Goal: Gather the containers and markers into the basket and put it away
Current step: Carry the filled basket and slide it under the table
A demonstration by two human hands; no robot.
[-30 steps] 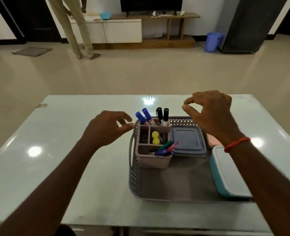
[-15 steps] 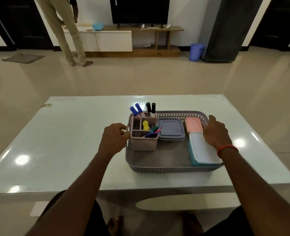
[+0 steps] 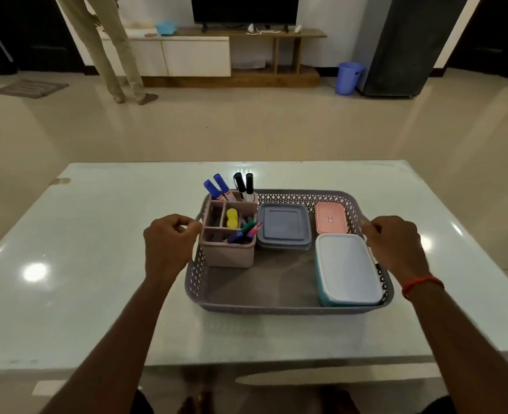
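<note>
Both arms are stretched out over the table. The left hand curls onto the basket at its 9 o'clock side, and the right hand clamps the rim at 3 o'clock. The basket sits mid-table, seemingly not lifted yet.

Inside, the white-lidded tub lies at 4 o'clock, the organiser at 10, the grey-blue box at 12 and the pink box at 1. Blue markers and black markers stand in the organiser's far pockets.

Nothing loose shows on the tabletop, so the gathering looks finished — what's left is the lift and the carry.

Beyond, at the room's 11 o'clock, someone stands by a low cabinet.

A second ago both hands hung empty above the basket with fingers half-bent. Half a second ago they were already at its sides — now the grips are set.
</note>
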